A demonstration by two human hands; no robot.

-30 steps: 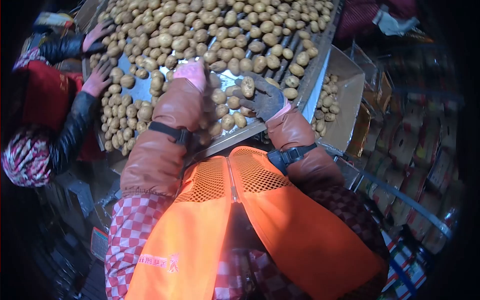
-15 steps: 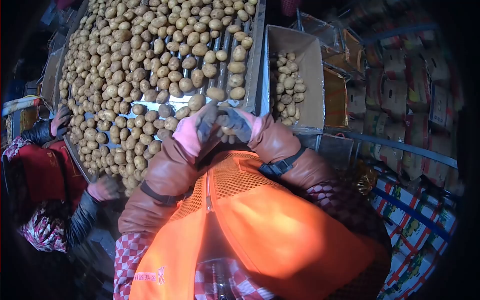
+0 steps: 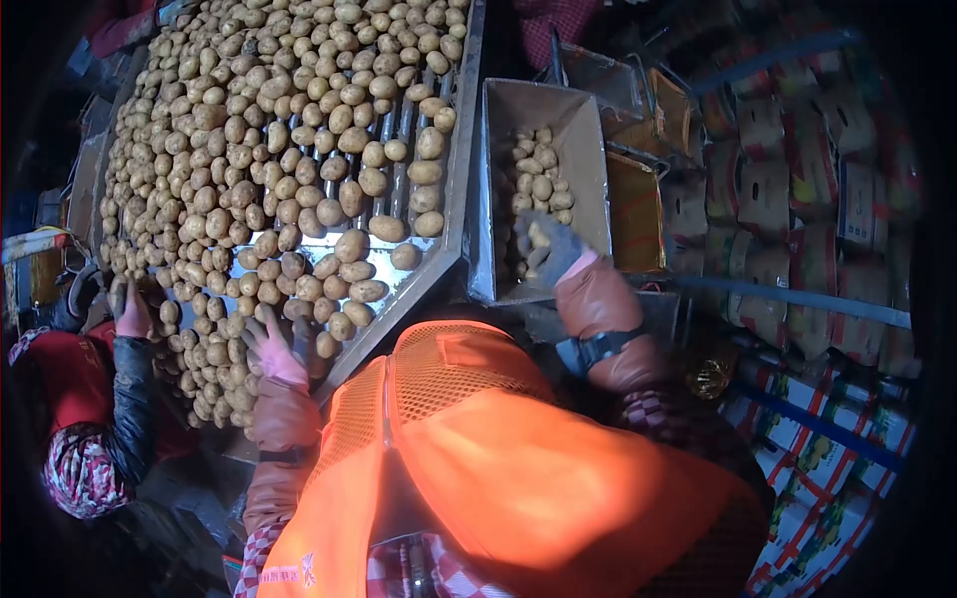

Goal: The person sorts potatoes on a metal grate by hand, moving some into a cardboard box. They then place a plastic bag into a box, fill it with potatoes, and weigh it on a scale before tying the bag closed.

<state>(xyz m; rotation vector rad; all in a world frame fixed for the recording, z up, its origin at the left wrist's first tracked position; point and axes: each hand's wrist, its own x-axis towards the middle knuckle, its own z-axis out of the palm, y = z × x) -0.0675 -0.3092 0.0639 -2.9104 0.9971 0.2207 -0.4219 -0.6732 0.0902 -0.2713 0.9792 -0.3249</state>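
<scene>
My left hand [image 3: 279,349], in a grey and pink glove, lies with its fingers spread over the potatoes [image 3: 224,354] at the near edge of the sorting table. My right hand [image 3: 554,249], gloved alike, is inside the near end of a cardboard box [image 3: 583,130]. Its fingers are curled round a potato [image 3: 538,236], partly hidden by the glove. More potatoes [image 3: 541,179] lie in the box beyond that hand.
A roller table with a metal rim [image 3: 461,149] carries many potatoes. At left, a co-worker in a headscarf [image 3: 88,468] reaches onto it. Another sleeve [image 3: 120,25] shows at the far left. Stacked cartons [image 3: 768,189] stand at right, behind a blue rail [image 3: 797,299].
My hands, together at the table's edge before, have parted. The left went leftward onto the potatoes, the right into the box with a potato. The view has shifted to the right.
</scene>
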